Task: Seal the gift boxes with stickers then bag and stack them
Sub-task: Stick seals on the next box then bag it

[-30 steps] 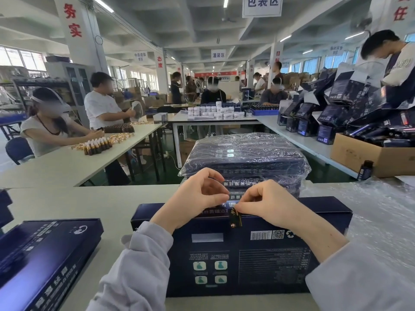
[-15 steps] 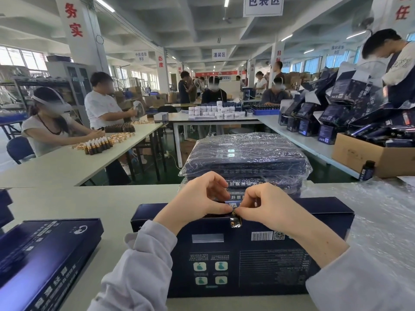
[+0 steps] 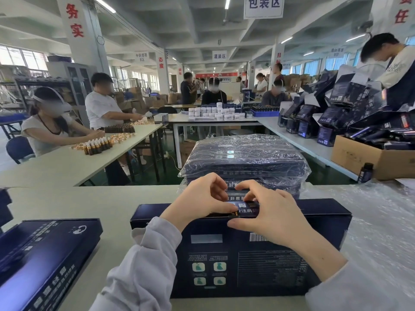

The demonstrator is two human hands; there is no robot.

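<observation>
We log one dark blue gift box lying flat on the pale surface directly in front of us, printed face up; both hands are at the middle of its far edge. The left hand comes in from the left, fingers curled, thumb pressed down on the edge. The right hand meets it from the right, thumb on the box's upper face, the other fingers curled over the far side. Between the two thumbs sits a small dark sticker, pinched against the edge by both hands; how much of it is stuck down we cannot tell.

Just behind the box stands a stack of bagged boxes, wrapped in clear crinkled plastic. A second gift box lies near the left edge, well apart from the first; clear plastic sheeting covers the surface at right. Beyond that is a cardboard carton of dark packages; seated workers handle small bottles at the next table.
</observation>
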